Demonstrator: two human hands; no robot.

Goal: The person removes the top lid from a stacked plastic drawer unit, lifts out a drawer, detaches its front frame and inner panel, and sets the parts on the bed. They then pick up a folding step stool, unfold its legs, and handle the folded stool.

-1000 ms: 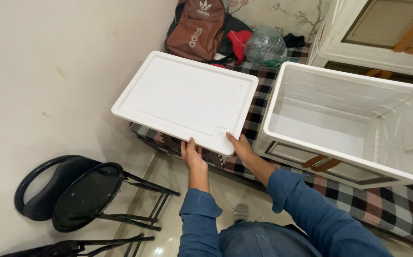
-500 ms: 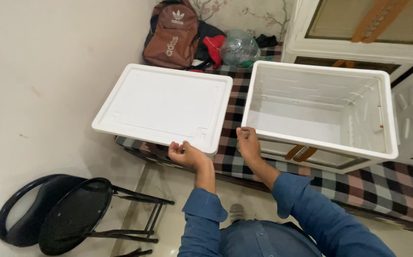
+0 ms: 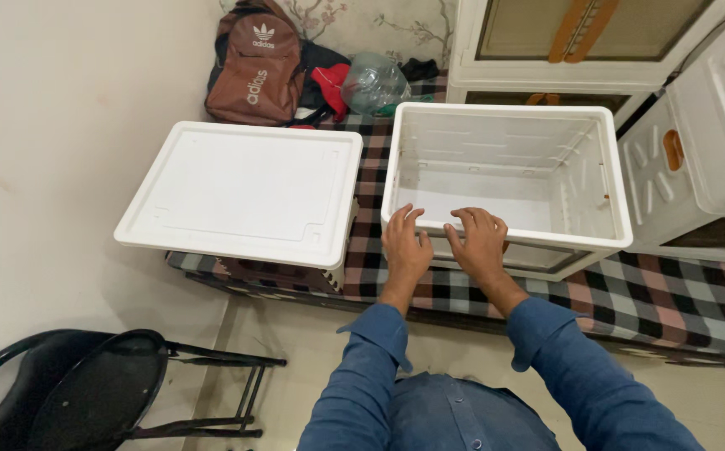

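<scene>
Item: white lid [image 3: 241,194], flat, ribbed border, lying free on the checked bed [image 3: 680,292] at 9 o'clock of the tub. Left hand [image 3: 404,244]: fingers spread, resting on the near rim of the white tub [image 3: 509,179]. Right hand [image 3: 479,242]: likewise spread on that rim, clasping nothing. Tub: open, empty, ribbed walls, at frame centre. Step judged: steadying the tub; a firm two-handed grip comes next.

Brown backpack [image 3: 256,71] leaning at far left, clear plastic bottle [image 3: 374,82] lying just right of it. Black folding chair [image 3: 87,397] standing near left on floor. White cabinet [image 3: 580,42] standing far right.
</scene>
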